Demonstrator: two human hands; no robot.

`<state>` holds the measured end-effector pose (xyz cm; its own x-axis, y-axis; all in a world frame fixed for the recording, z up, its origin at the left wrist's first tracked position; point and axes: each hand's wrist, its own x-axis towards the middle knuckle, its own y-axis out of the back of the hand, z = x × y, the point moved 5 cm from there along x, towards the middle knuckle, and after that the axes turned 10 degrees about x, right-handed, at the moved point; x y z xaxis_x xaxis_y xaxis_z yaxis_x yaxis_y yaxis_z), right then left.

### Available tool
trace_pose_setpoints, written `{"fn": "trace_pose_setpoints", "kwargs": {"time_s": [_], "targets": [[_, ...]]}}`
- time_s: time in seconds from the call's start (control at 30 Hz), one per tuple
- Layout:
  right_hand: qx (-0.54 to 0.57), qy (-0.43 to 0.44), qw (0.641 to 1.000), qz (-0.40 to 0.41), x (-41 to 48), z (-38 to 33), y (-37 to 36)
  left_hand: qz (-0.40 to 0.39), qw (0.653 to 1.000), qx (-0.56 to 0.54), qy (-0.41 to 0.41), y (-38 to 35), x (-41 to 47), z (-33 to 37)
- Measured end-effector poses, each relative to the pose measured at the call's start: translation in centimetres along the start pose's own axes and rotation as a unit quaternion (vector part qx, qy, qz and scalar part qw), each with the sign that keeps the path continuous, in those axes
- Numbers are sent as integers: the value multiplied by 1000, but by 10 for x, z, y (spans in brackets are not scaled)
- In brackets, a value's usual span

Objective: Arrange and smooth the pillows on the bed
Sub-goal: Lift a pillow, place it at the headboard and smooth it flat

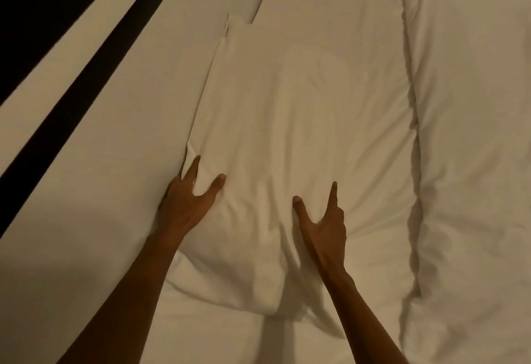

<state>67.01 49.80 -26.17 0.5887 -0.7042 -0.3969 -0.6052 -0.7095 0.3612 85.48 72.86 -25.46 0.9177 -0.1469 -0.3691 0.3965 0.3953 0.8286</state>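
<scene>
Setting: dim, warm-lit bed (86, 139) in white linen, a dark band (48, 56) crossing the far left. Left hand (186, 200): fingers spread, pressed flat on the near-left edge of the pillow (287, 110), thumb on top. Pillow: centre, long axis running away from the person, wrinkled toward its near end. Right hand (324, 225): thumb and forefinger splayed, on the near-centre fabric. A padded duvet (471, 133) lies just beside the pillow, right. Both hands sit at the near end; likely smoothing stroke: outward and away.
</scene>
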Motion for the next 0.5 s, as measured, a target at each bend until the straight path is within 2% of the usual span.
{"fn": "trace_pose_setpoints", "kwargs": {"time_s": [0.13, 0.3, 0.33, 0.43, 0.5], "targets": [[-25, 19, 1000, -2, -35, -3, 1, 40, 999, 11, -24, 14, -40, 4], [-74, -1, 997, 8, -70, 14, 10, -3, 998, 61, -21, 11, -74, -23], [-96, 21, 995, 21, -68, 9, 10, 27, 995, 94, -34, 14, -75, -18], [-149, 160, 974, 62, -49, -29, -5, 197, 960, 145, -134, 28, -75, 30], [-168, 208, 963, 43, -31, -50, -30, 211, 945, 134, -210, 21, -64, 61]]}}
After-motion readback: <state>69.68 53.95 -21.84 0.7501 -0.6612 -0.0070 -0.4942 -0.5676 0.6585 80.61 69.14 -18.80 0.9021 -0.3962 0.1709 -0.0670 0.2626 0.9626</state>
